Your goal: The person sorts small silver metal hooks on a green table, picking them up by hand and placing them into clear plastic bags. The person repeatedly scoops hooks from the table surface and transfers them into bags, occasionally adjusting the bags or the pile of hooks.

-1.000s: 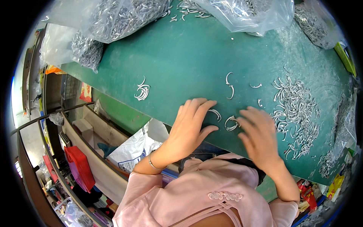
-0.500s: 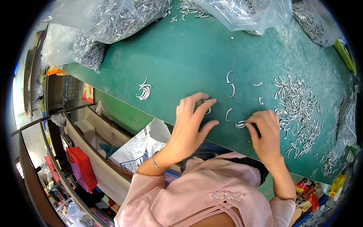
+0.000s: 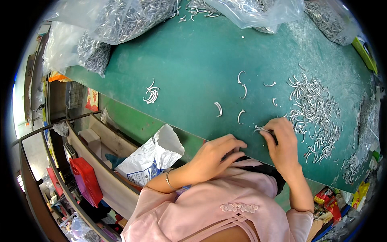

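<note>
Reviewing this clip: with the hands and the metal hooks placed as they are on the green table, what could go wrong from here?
1. The right hand pinches a small bunch of curved metal pieces close to the table's near edge; a slip could send them off it.
2. The left hand rests at that edge and could sweep loose hooks over.
3. The big pile lies beside the right hand; sorted and unsorted pieces could mix.

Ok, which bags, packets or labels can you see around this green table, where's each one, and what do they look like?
Clear plastic bags: along the table's far edge, lumpy, full of small silver metal pieces.
White sack: below the table's near edge, left of the left hand, open-topped, blue print.
Red and yellow label: under the table's left end, rectangular.
Colourful packets: lower right, red and yellow, crumpled.
</note>
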`<state>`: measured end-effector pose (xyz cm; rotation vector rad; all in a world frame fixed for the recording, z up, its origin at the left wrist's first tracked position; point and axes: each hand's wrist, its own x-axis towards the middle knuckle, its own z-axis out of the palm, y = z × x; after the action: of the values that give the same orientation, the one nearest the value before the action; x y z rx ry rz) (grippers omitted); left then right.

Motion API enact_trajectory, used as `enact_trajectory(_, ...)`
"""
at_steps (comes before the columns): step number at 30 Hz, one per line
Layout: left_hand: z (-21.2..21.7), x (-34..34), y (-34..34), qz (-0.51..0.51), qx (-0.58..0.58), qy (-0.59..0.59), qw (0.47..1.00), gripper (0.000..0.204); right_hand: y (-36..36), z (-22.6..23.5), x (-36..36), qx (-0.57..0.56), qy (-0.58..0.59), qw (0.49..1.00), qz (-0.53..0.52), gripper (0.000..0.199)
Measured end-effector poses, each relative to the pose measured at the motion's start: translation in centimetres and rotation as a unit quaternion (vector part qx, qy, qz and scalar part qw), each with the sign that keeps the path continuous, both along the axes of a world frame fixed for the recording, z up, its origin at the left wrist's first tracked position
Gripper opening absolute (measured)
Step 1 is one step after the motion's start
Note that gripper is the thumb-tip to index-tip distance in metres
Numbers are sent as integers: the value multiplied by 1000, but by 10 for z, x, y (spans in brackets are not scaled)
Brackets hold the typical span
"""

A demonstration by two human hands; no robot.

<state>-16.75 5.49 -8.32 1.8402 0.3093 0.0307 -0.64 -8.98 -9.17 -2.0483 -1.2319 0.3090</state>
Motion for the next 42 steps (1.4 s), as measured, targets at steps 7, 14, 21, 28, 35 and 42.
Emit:
enact_trajectory(7, -2, 7, -3, 48, 91, -19, 994, 24, -6, 7, 6, 23, 43, 996, -77, 16)
enact_trajectory(14, -10, 22, -3, 108, 274, -70, 953, 32, -8, 17, 3, 1, 44, 996, -76, 18)
enact_trajectory(21, -13, 23, 20, 140, 348, -49, 926, 29, -5, 15, 0, -15, 38, 999, -32, 16)
enact_trajectory(28, -7, 23, 12, 155, 295, -61, 941, 33, 55, 4, 22, 17, 95, 995, -27, 16)
enact_trajectory(35, -8, 28, 19, 139, 324, -43, 935, 31, 61, 9, 30, -13, 46, 999, -12, 17)
enact_trajectory(42, -15, 28, 28, 167, 342, -33, 924, 29, 28, 14, 51, -21, -28, 994, -101, 16)
